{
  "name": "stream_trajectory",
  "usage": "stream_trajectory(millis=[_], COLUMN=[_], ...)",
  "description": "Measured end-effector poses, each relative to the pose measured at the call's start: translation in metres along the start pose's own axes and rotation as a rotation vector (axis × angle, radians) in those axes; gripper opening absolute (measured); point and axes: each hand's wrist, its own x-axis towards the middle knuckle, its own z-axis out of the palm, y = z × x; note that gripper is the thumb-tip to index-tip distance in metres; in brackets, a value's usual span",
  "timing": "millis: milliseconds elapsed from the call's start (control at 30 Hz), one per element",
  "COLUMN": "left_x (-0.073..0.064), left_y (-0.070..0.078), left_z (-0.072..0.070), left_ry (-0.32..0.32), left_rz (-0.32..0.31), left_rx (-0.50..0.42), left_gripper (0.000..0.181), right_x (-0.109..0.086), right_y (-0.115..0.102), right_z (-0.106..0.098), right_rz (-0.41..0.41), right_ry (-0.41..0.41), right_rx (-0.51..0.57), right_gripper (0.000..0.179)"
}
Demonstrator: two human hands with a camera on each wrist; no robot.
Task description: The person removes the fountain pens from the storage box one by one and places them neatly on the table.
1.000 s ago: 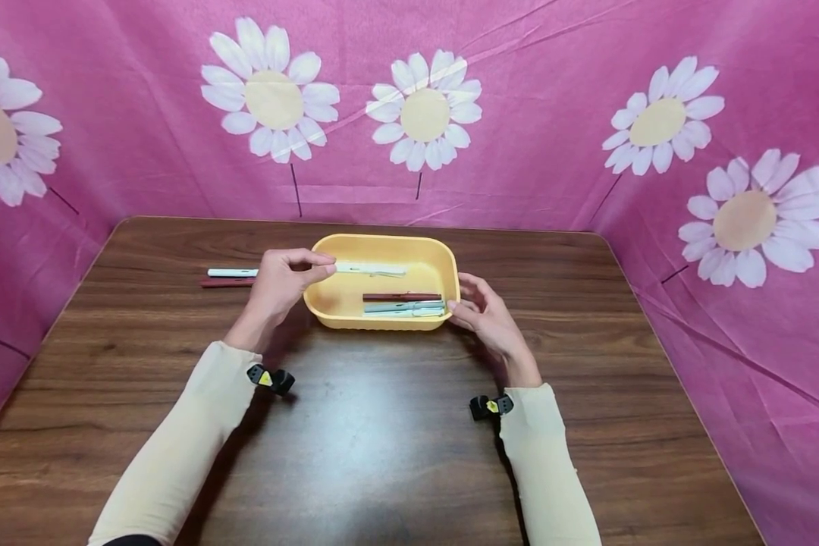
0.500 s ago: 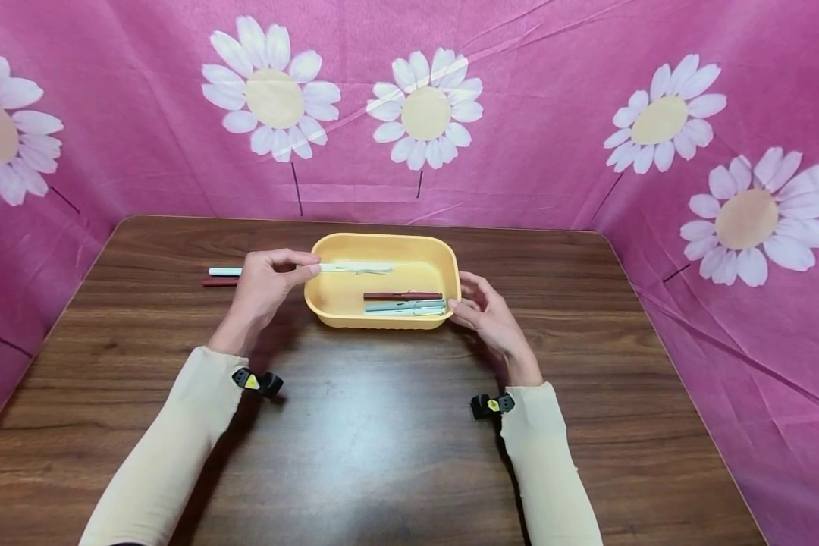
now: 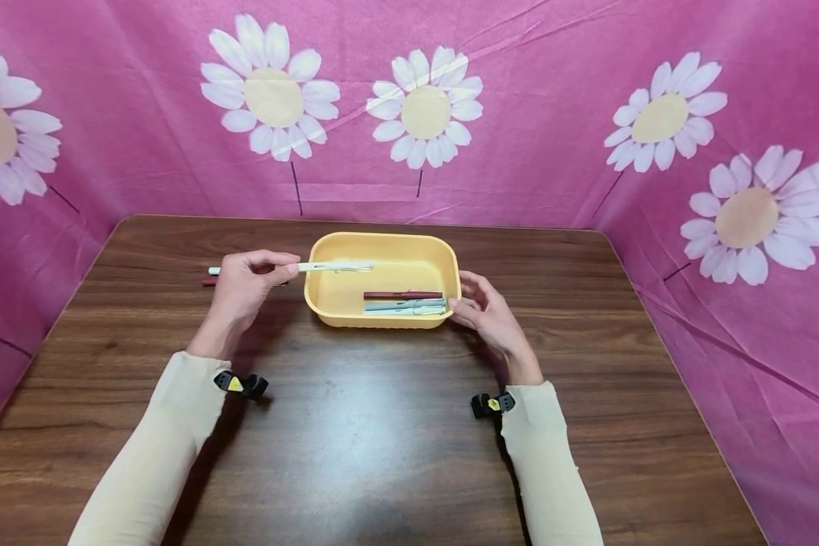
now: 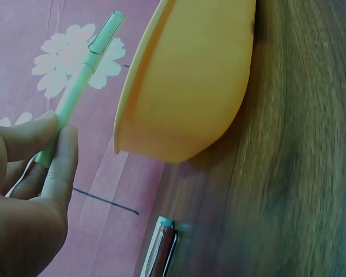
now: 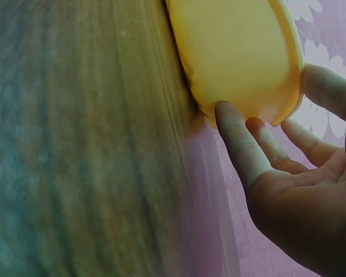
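Table edges, head view: the brown table [image 3: 355, 425] ended at a far edge just behind the yellow tray [image 3: 337, 296], against a pink cloth [image 3: 505, 189]; its side edges lay well apart from both hands.
Room: wood stretched in front of the tray between two cream sleeves [image 3: 139, 447], and right of the right hand [image 3: 494, 318] to the edge.
Held pen: the white pen [image 3: 334, 266] pointed rightward from the left hand [image 3: 241, 288], its clip end over the tray's left part.
Left hand: thumb and fingers pinched that pen.
Right hand: thumb over the tray's right rim, fingers curved behind its outer wall.
Pens in tray: three near the right end, one dark red [image 3: 399, 295], one grey-blue [image 3: 392, 305], one pale [image 3: 399, 312].
Pens on table: two, left of the tray and partly hidden by the left hand, one white-bodied [image 3: 214, 271], one maroon [image 3: 209, 280].
Left wrist view: the held pen was tilted, clip end uppermost, cloth showing between it and the rim; the two table pens lay side by side.
Right wrist view: fingertips touched the tray's end wall and rim; the tray sat on the wood.
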Motion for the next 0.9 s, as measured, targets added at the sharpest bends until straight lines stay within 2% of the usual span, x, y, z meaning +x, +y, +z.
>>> stream_trajectory(millis=[167,333,600,900], left_x=[0.000,0.000,-0.002,-0.006], left_y=[0.000,0.001,0.001,-0.002], left_z=[-0.007,-0.012,-0.021,-0.038], left_ry=[0.016,0.013,0.041,0.063], left_rz=[-0.004,0.019,0.017,-0.010], left_rx=[-0.124,-0.231,-0.193,-0.210], left_gripper=[0.009,0.009,0.012,0.013], right_x=[0.000,0.000,-0.001,-0.001], right_y=[-0.001,-0.001,-0.002,-0.002], right_z=[0.000,0.000,0.000,0.001], right_rz=[0.000,0.001,0.002,0.008], right_ry=[0.001,-0.005,-0.005,-0.008], right_rx=[0.011,0.013,0.005,0.012], right_gripper=[0.061,0.061,0.061,0.062])
